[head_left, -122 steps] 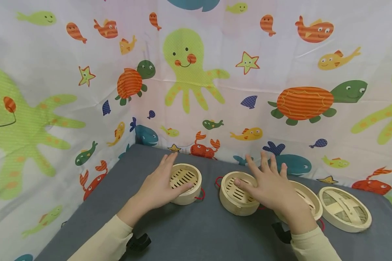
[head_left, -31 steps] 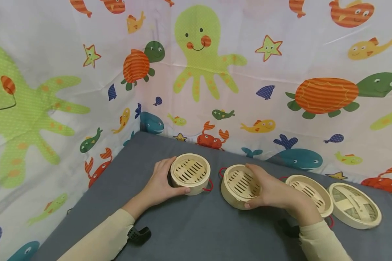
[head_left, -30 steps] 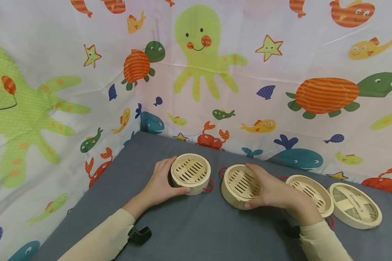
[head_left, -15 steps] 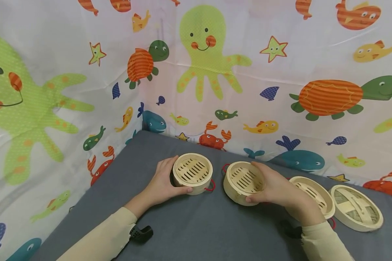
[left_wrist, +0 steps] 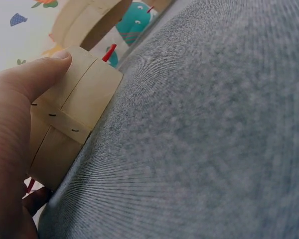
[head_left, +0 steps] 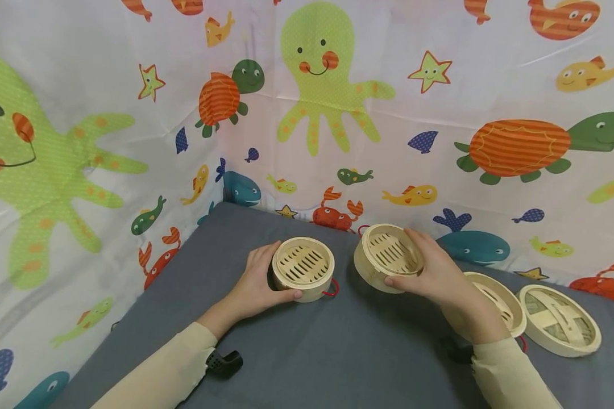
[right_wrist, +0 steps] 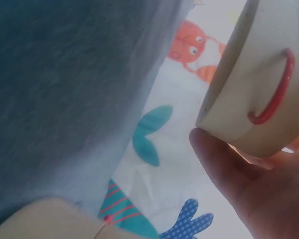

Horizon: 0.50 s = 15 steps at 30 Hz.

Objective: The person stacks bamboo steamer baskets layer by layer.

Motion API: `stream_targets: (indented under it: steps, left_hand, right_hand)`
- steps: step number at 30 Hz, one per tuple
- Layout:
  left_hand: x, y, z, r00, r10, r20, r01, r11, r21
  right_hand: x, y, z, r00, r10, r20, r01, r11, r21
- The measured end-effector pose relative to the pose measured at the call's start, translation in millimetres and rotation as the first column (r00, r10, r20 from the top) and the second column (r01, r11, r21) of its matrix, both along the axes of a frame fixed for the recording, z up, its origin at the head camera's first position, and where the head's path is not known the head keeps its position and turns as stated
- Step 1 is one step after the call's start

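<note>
While the left hand (head_left: 253, 288) curls round the side of the left bamboo basket (head_left: 304, 264), thumb against its near wall, that basket sits upright on the grey cloth (head_left: 332, 363). The right hand (head_left: 445, 275), spread only as wide as its load, grips the middle basket (head_left: 389, 253) between thumb and fingers, tilted and clear of the cloth. Farther right, a third basket (head_left: 509, 304) stands just beside the round lid (head_left: 568, 324).
</note>
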<state>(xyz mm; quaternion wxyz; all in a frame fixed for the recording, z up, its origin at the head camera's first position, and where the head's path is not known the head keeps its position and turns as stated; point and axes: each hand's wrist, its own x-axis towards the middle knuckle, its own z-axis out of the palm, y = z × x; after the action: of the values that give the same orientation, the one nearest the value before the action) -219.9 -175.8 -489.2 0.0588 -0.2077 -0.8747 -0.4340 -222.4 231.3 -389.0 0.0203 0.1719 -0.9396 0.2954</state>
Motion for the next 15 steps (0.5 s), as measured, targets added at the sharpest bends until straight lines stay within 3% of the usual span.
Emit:
stream_targets:
  steps: [15]
  left_hand:
    - [-0.7,-1.3,0.7,1.000,0.007,0.005,-0.007,1.000,0.006]
  right_hand:
    - [-6.7,-45.9,14.1,1.000,0.008,0.011,-0.008,1.000,-0.010]
